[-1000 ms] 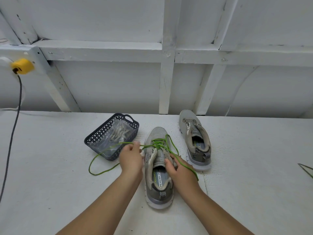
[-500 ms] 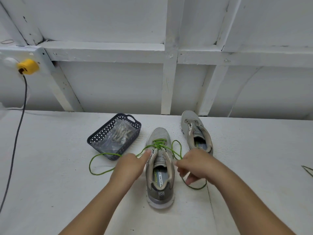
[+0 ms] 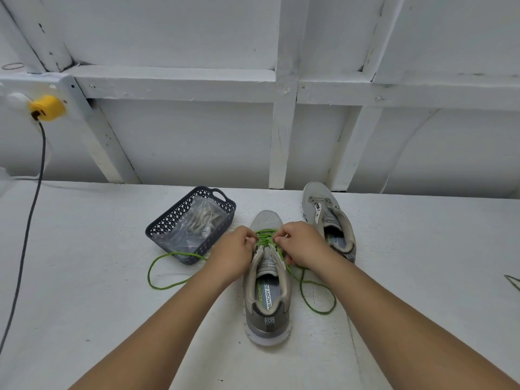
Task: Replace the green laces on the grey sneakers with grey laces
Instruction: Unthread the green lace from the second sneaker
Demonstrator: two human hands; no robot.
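A grey sneaker lies in front of me, toe pointing away, with a green lace threaded through its front eyelets. My left hand and my right hand sit on either side of the eyelets, fingers curled and pinching the green lace there. Loose lace ends loop onto the table at the left and right. A second grey sneaker, with no lace, lies behind at the right. Grey laces in a clear bag rest in a dark basket.
A white panelled wall rises right behind the white table. At the far left a yellow plug feeds a grey cable running down across the table. A thin green strand shows at the right edge.
Both hands have moved forward and inward to the front eyelets, where they now pinch the lace. The right lace end has dropped into a wider loop beside the sneaker.
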